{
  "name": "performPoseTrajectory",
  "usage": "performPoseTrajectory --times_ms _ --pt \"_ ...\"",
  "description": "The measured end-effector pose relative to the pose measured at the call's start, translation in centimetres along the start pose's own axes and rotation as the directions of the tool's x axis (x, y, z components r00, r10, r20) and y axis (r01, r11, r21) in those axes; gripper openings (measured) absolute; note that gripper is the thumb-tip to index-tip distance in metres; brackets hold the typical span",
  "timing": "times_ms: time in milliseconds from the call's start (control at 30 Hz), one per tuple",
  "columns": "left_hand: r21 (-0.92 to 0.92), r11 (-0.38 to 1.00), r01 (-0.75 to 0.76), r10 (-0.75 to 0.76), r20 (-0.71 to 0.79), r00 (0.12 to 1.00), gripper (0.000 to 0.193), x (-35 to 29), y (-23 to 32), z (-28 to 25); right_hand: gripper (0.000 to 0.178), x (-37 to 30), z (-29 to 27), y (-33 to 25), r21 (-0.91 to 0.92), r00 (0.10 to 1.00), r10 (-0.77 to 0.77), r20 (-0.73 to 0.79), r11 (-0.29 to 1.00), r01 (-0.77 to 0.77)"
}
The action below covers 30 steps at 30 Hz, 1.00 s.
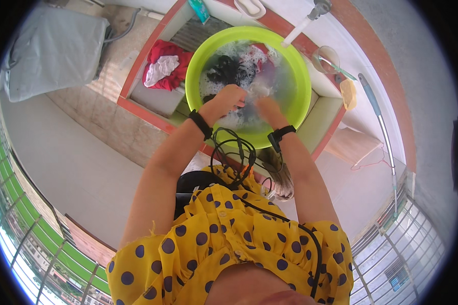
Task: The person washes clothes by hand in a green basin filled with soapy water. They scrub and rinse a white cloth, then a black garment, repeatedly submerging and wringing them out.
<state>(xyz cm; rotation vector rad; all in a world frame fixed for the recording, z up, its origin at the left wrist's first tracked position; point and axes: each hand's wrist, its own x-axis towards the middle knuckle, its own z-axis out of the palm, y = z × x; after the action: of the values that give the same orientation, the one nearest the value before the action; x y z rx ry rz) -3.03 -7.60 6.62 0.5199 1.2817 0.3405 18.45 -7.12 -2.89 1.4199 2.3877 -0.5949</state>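
Observation:
A lime-green basin (192,76) of cloudy, sudsy water is set in a tiled sink. Dark cloth (223,70) and a red piece of cloth (262,49) lie in the suds. My left hand (229,97) is curled closed over the water near the basin's middle; what its fingers hold is hidden. Just to its right, my right hand (269,110) is smeared by motion, so its fingers cannot be read. A wet, whitish blurred bundle (260,90) shows between and beyond the two hands, beside the right one.
Red clothing (183,60) with a white cloth (162,70) on top rests at the sink's left. A white spout (296,32) reaches over the basin's far right rim. A cup (326,59) with a toothbrush and a long-handled tool (379,114) are at right. Black cables (236,152) hang near me.

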Motion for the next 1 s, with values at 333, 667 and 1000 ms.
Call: performPoseTrajectory --times_ms 333,667,1000 --pt "-0.261 0.909 -0.324 0.369 0.147 0.918 0.044 0.6 -0.3 0.0 0.009 -4.2 -15.4 -1.0 0.74 0.999 -0.032 -0.017 0.671 0.034" --pt "-0.333 0.908 -0.253 0.372 0.364 0.854 0.047 -2.7 5.1 3.4 0.013 -10.2 -26.8 -5.1 0.934 0.951 0.05 -0.304 -0.18 0.308" --pt "-0.651 0.759 -0.013 0.335 0.374 0.865 0.033 -0.4 2.6 3.4 0.015 -9.7 -26.2 -7.3 0.785 0.971 0.205 -0.121 -0.579 0.22"
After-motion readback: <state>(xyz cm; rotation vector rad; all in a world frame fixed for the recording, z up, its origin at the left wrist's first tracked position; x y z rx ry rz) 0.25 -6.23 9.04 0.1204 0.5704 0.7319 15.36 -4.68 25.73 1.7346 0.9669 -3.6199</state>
